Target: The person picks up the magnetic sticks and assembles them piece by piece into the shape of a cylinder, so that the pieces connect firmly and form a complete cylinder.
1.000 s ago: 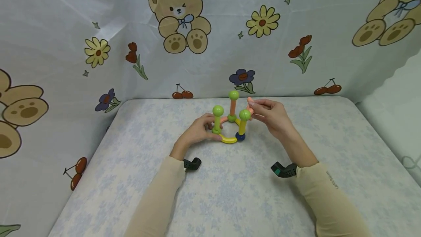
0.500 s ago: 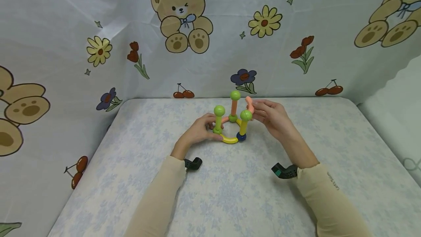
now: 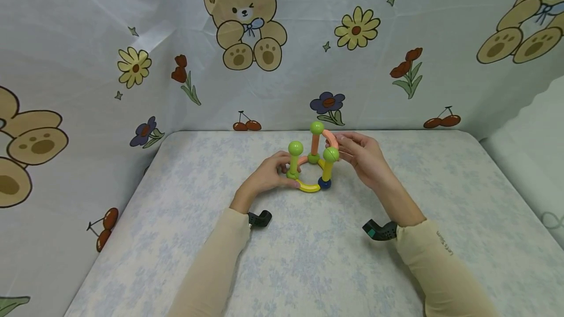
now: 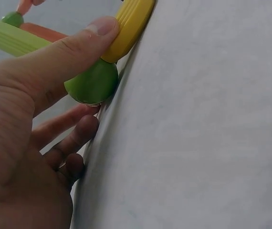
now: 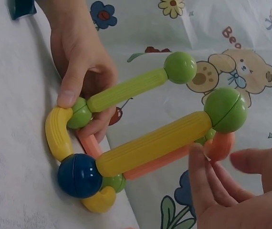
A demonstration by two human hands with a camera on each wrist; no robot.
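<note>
A ball-and-stick toy frame stands on the table, with a ring of curved rods below and three upright rods topped by green balls. My left hand (image 3: 266,175) holds the ring at a lower green ball (image 4: 93,83), thumb pressed on a yellow curved rod (image 4: 129,31). On the far side, my right hand (image 3: 363,158) pinches an orange curved rod (image 3: 330,138), which bridges the back top green ball (image 3: 317,127) and the front right one (image 5: 225,109). Beneath the latter, a yellow straight rod (image 5: 155,143) rises from a dark blue ball (image 5: 80,175).
The table (image 3: 308,258) has a pale cloth with blue floral print. Behind it hangs a curtain (image 3: 299,77) printed with bears and flowers. Each wrist wears a dark camera mount, such as the right one (image 3: 380,230).
My right hand has turned the orange curved rod and brought it down from above the front right ball to span the two top balls. My left hand keeps its hold on the ring.
</note>
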